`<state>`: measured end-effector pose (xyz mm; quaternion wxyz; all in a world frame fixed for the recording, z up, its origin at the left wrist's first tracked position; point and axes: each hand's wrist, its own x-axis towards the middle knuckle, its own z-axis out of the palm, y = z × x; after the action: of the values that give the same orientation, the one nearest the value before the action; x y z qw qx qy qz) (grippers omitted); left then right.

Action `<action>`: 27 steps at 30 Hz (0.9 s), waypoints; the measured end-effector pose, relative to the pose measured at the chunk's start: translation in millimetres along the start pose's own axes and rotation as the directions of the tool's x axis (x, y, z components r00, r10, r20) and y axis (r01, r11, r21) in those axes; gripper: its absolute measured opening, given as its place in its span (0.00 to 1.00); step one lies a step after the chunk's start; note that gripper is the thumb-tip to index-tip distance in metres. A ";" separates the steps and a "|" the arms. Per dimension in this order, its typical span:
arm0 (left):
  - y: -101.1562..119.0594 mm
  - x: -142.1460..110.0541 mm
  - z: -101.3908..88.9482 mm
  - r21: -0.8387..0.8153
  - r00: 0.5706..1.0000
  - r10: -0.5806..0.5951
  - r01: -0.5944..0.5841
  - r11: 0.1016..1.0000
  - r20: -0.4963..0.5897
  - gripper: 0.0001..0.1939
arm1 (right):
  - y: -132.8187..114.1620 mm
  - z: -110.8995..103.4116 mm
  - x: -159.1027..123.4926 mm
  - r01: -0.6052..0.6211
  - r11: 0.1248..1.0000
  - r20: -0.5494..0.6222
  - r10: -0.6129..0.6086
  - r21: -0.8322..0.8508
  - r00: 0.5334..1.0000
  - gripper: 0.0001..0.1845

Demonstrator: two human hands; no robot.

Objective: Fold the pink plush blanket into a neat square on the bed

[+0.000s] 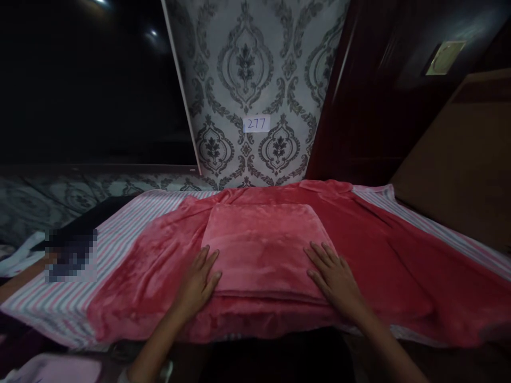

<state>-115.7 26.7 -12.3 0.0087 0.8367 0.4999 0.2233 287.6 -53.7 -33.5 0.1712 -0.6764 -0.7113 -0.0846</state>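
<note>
A folded pink plush cloth (265, 239) lies as a squarish pad in front of me, its layered edge facing my body. Flat on its left side and the fabric beside it rests my left hand (197, 279), fingers spread. My right hand (331, 274) touches the right side, its fingers also spread and lying flat. Neither hand grips anything. Beneath the pad a larger red plush blanket (383, 271) is spread out, with wrinkles on its left and some folds at the far right.
A striped cloth (131, 229) covers the table under the blanket. A blurred dark item (72, 255) sits at the left. Behind stand a patterned wall with a paper slip marked 277 (256, 124), a black screen (88, 85), and a brown cardboard-like panel (467, 159) at the right.
</note>
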 end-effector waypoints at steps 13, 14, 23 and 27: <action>39.1 183.5 -33.8 0.122 0.974 -0.127 0.105 0.987 0.187 0.28 | -26.8 -41.4 154.9 -0.165 0.986 0.080 0.165 -0.016 0.983 0.27; 42.6 196.0 -29.8 0.142 0.968 -0.168 0.143 0.979 0.184 0.28 | -28.4 -38.4 164.5 -0.199 0.980 0.098 0.201 -0.030 0.975 0.28; 37.6 200.1 21.6 0.206 0.956 -0.259 0.228 0.952 0.136 0.28 | -20.7 2.1 173.2 -0.207 0.977 0.099 0.212 -0.057 0.972 0.26; 33.4 201.6 31.0 0.221 0.952 -0.271 0.236 0.946 0.143 0.28 | -17.3 6.8 174.0 -0.218 0.974 0.132 0.224 -0.065 0.966 0.27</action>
<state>4.7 185.9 41.3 -0.0043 0.7779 0.6211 0.0957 264.9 109.8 24.4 0.1131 -0.7598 -0.6392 -0.0356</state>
